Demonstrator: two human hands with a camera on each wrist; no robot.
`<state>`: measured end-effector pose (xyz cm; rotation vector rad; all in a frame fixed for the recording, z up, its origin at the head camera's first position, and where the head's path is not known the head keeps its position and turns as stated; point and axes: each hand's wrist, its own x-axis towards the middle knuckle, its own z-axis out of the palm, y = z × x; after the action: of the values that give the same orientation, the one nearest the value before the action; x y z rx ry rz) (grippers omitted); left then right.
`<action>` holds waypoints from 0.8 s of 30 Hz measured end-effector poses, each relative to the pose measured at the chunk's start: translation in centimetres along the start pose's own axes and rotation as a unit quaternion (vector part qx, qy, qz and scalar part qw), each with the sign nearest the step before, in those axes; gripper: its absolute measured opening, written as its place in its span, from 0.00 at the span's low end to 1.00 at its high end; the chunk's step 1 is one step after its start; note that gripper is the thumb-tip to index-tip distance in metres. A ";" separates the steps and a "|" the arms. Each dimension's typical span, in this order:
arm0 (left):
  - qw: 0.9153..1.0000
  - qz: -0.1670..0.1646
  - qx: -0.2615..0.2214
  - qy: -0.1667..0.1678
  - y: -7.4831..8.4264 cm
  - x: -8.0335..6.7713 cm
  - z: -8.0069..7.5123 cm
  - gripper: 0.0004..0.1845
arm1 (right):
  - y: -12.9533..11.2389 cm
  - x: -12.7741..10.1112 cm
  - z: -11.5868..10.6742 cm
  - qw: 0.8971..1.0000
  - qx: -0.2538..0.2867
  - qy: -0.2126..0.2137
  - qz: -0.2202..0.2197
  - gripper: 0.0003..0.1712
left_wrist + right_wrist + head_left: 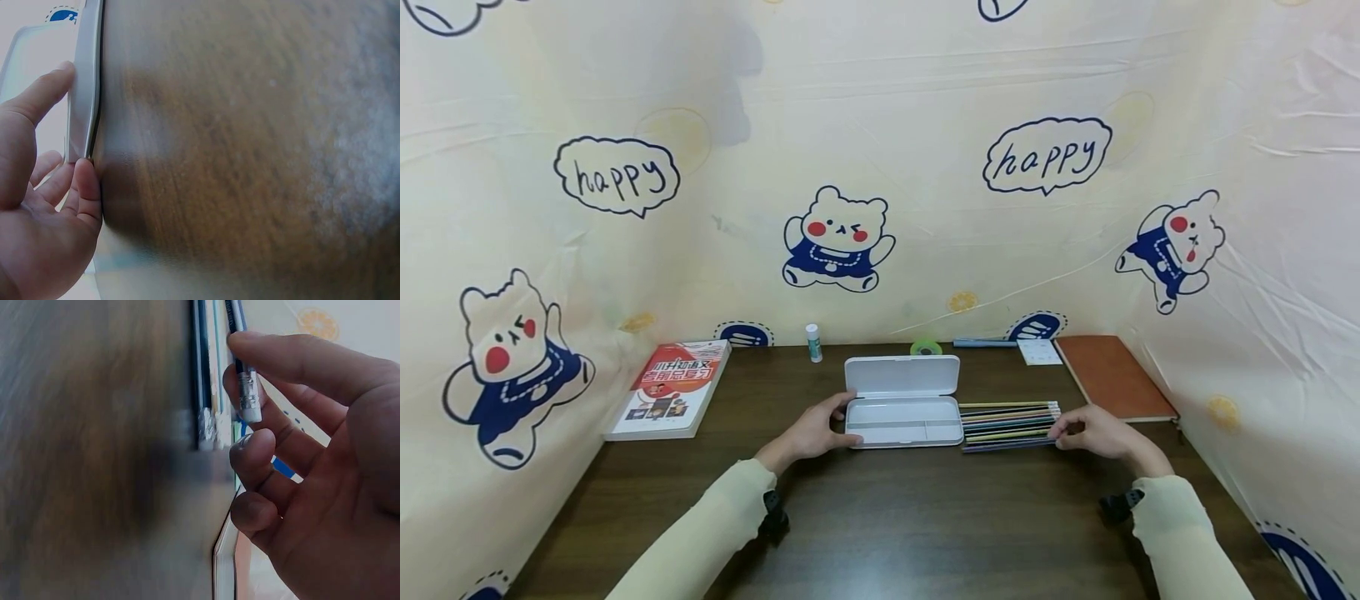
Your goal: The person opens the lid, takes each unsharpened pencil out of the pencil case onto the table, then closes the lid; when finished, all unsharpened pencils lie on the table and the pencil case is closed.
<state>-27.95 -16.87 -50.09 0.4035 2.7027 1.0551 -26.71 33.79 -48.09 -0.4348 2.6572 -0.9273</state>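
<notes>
A white pencil case (880,423) lies on the table with its lid (901,377) raised at the back; its compartments hold nothing. My left hand (808,429) grips the case's left end, the thumb on the front side and the fingers around the end. Several pencils (1009,427) lie side by side against the case's right end, their white erasers pointing right. At that eraser end, my right hand (1097,432) pinches a dark pencil (249,392) between thumb and index finger. In the right wrist view its eraser stands clear of the other pencils (203,369).
Toward the back stand a glue stick (814,342) and a green tape roll (926,347). A red-and-white book (673,387) lies far left. At the back right are a brown notebook (1116,377), a pale card (1040,352) and a blue stick-like item (983,342). A printed cloth hangs behind.
</notes>
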 end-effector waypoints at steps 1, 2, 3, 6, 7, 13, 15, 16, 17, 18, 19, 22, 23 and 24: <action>1.000 0.000 0.000 -0.001 0.0 0.0 0.0 0.46 | 0.1 -0.1 0.0 1.000 -0.005 -0.001 -0.002 0.03; 1.000 0.000 0.000 -0.002 -0.1 0.0 0.0 0.46 | 0.2 -0.2 0.0 1.000 -0.010 -0.002 -0.003 0.03; 1.000 0.000 0.001 -0.001 -0.1 0.0 0.0 0.46 | 0.3 -0.2 0.0 1.000 -0.015 0.000 -0.002 0.03; 1.000 0.001 0.002 -0.004 -0.2 0.1 0.0 0.46 | 0.5 -0.3 0.1 1.000 -0.023 0.009 0.000 0.04; 1.000 0.001 0.002 -0.004 -0.2 0.1 0.0 0.46 | 0.6 -0.3 0.2 1.000 -0.026 0.012 0.002 0.04; 1.000 0.003 0.003 -0.003 -0.4 0.3 0.2 0.46 | 0.7 -0.3 0.4 0.999 -0.031 0.032 0.015 0.05; 1.000 0.006 0.006 -0.002 -0.4 0.3 0.2 0.47 | 0.7 -0.3 0.4 0.999 -0.035 0.035 0.014 0.05; 1.000 0.007 0.006 -0.002 -0.4 0.3 0.2 0.47 | 0.7 -0.3 0.4 0.999 -0.036 0.037 0.013 0.06; 1.000 0.008 0.007 -0.001 -0.4 0.4 0.2 0.47 | 0.7 -0.3 0.4 0.998 -0.039 0.038 0.012 0.06; 1.000 0.007 0.006 -0.001 -0.4 0.4 0.2 0.47 | 0.7 -0.3 0.4 0.998 -0.038 0.038 0.012 0.06; 1.000 0.007 0.006 -0.001 -0.5 0.4 0.2 0.47 | 0.6 -0.3 0.4 0.998 -0.037 0.039 0.011 0.06; 1.000 0.007 0.005 -0.001 -0.5 0.4 0.3 0.47 | 0.6 -0.3 0.4 0.999 -0.034 0.038 0.013 0.06; 1.000 0.008 0.006 0.000 -0.5 0.4 0.3 0.47 | 0.6 -0.2 0.4 0.999 -0.035 0.038 0.012 0.05; 1.000 0.008 0.007 0.000 -0.5 0.4 0.3 0.47 | 0.5 -0.1 0.4 0.999 -0.034 0.039 0.016 0.05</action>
<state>-28.32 -16.91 -50.62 0.4286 2.7122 1.0422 -26.52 33.98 -48.68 -0.3773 2.7640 -0.8627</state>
